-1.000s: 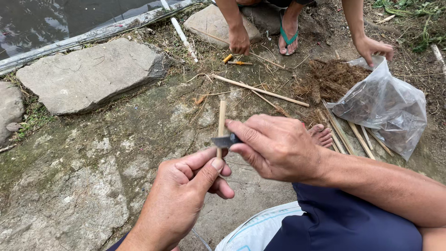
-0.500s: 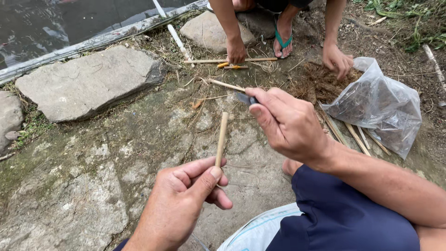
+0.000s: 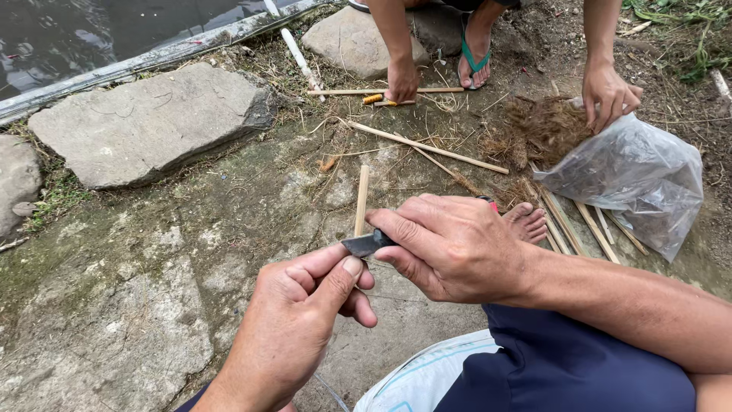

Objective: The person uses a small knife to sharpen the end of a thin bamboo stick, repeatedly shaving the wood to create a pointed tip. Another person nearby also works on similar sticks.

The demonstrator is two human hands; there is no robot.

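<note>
My left hand (image 3: pixel 301 317) pinches the near end of a thin pale bamboo stick (image 3: pixel 361 200) that points away from me. My right hand (image 3: pixel 450 244) grips a small knife, and its dark blade (image 3: pixel 362 244) lies against the stick just above my left thumb. Both hands meet low in the middle of the view, above my knee in dark blue shorts (image 3: pixel 579 366).
Another person crouches at the top, one hand (image 3: pixel 402 80) on sticks on the ground, the other hand (image 3: pixel 610 95) at a clear plastic bag (image 3: pixel 633 179). Loose bamboo sticks (image 3: pixel 427 146) and brown fibres (image 3: pixel 545 126) lie about. Flat stones (image 3: pixel 145 122) border dark water (image 3: pixel 91 30).
My right hand swept the knife forward along the stick half a second ago and has now come back, with the blade again by my left thumb. The other person's hands shifted.
</note>
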